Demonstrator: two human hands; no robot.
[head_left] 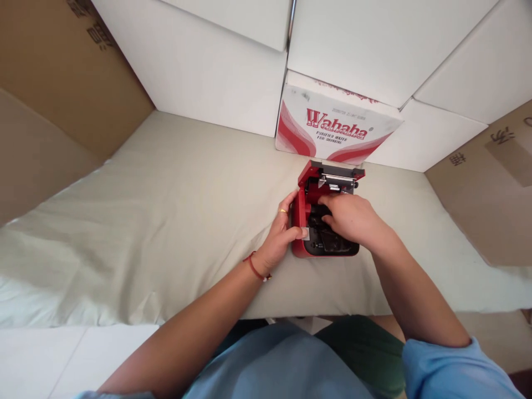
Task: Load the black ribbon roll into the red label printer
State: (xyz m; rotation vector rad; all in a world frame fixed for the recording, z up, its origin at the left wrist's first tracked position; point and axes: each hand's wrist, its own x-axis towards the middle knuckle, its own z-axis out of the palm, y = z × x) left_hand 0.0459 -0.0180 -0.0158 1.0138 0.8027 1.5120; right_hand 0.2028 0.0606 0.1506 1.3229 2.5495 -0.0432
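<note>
A red and black device [301, 246], which looks like a small label printer, lies on the cloth with its lid [332, 170] raised at the far side. A metal roller bar [338, 179] shows under that lid. My left hand [283, 230] grips the device's left wall, thumb on the top edge by a small grey tab and fingers along the outside. Reaching in from the right, my right hand [351, 216] has its thumb and fingers bent inside the compartment. Dark, shiny material [334, 239] lies below them. What those fingertips hold is hidden.
A beige cloth [187, 194] covers the surface, with some creases. Behind the device stands a white and red Wahaha carton [332, 124] among large white boxes [220, 66]. Brown cardboard boxes flank the left [70, 83] and right [490, 183].
</note>
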